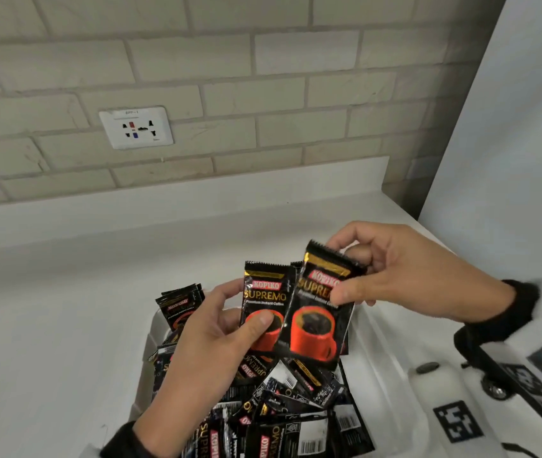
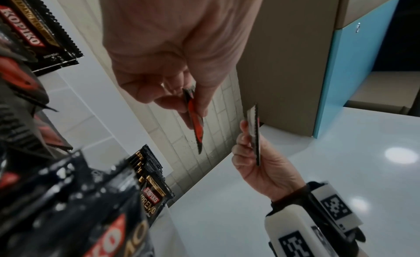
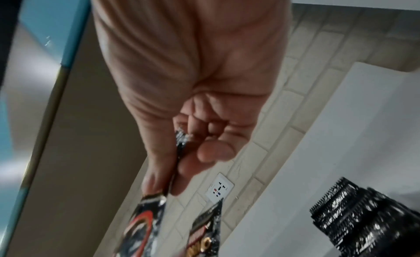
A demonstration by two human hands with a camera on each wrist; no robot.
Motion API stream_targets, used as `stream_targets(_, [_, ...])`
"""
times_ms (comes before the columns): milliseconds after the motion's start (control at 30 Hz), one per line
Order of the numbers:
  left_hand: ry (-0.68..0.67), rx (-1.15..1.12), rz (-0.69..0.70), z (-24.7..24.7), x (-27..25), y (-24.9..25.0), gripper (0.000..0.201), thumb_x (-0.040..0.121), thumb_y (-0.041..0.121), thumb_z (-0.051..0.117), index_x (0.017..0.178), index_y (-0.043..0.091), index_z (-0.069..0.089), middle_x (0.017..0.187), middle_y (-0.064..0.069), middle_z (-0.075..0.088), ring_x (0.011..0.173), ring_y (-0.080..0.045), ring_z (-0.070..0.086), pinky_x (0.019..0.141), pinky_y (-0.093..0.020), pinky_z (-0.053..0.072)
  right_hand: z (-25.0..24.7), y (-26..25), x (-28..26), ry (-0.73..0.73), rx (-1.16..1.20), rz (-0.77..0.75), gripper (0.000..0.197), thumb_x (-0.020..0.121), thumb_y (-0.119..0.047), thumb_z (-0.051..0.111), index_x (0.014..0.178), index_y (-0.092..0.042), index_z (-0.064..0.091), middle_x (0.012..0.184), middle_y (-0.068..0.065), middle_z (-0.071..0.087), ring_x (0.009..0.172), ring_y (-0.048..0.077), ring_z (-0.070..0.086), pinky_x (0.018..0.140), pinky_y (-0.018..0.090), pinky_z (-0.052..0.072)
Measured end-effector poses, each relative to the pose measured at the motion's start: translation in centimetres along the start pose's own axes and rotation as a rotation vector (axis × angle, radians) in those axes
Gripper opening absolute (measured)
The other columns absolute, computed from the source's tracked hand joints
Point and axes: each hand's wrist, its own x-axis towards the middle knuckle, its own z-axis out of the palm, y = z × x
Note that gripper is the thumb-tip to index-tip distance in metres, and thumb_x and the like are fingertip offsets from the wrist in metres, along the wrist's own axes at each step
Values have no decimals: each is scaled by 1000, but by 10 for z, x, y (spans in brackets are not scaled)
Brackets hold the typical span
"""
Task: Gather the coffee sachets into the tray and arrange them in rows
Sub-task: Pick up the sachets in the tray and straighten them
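Coffee sachets, black foil with a red cup printed on the front, fill the head view: two are held upright above the white plastic tray (image 1: pixel 153 328). The left hand (image 1: pixel 210 338) pinches the left sachet (image 1: pixel 263 302) low down, thumb on its front, while the right hand (image 1: pixel 392 279) pinches the right sachet (image 1: pixel 315 319) at its top corner. Their long axes run near vertical, the right one tilted and overlapping the left one's edge, so the right hand is nearer to slide its packet alongside. A short standing row (image 1: pixel 180 304) of perhaps three or four sits at the tray's far left; the loose pile (image 1: pixel 296 398) below is too jumbled to count.

From the left wrist, both held sachets show edge-on, just apart.

From the right wrist, blurred fingers curl round the sachet's top edge.
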Motion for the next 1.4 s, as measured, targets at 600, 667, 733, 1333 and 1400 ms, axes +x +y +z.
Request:
stream_targets(600, [-136,-9,-14,5,-7,-5,40,65,21,61,105,22,60,84,1,76,72,-15,72,52,-18,53,24,15,27,61,-377,35,40,65,-19,81,87,-33,51,88,2,63,56,5,57,57,28,50])
stream_targets(667, [-129,-3,-13,5,-6,-6,38,66,20,61,104,22,60,83,1,76,72,-14,72,51,-18,52,24,13,26,95,-450,9,44,63,-30,82,89,-40,48,93,-7,57,60,0,53,57,16,43])
stream_targets(733, [-124,13,0,4,-5,-6,36,68,20,60,104,23,60,82,3,76,72,-12,72,50,-16,51,22,8,24,104,-514,-32,55,62,-37,80,102,-45,43,104,-14,50,77,-2,52,63,10,42])
stream_targets(1333, [44,214,187,-16,-3,-8,40,64,40,59,103,34,59,98,21,68,86,2,62,74,-8,46,-3,52,36,-222,-1041,110,24,83,-20,65,87,-27,42,81,-12,47,80,11,48,61,20,35])
stream_targets(1400, [38,248,182,-19,-4,-9,38,64,42,59,101,34,61,97,21,69,90,2,62,75,-12,46,4,59,39,-242,-1119,97,22,85,-17,60,86,-24,39,74,-12,40,77,16,48,55,21,33])
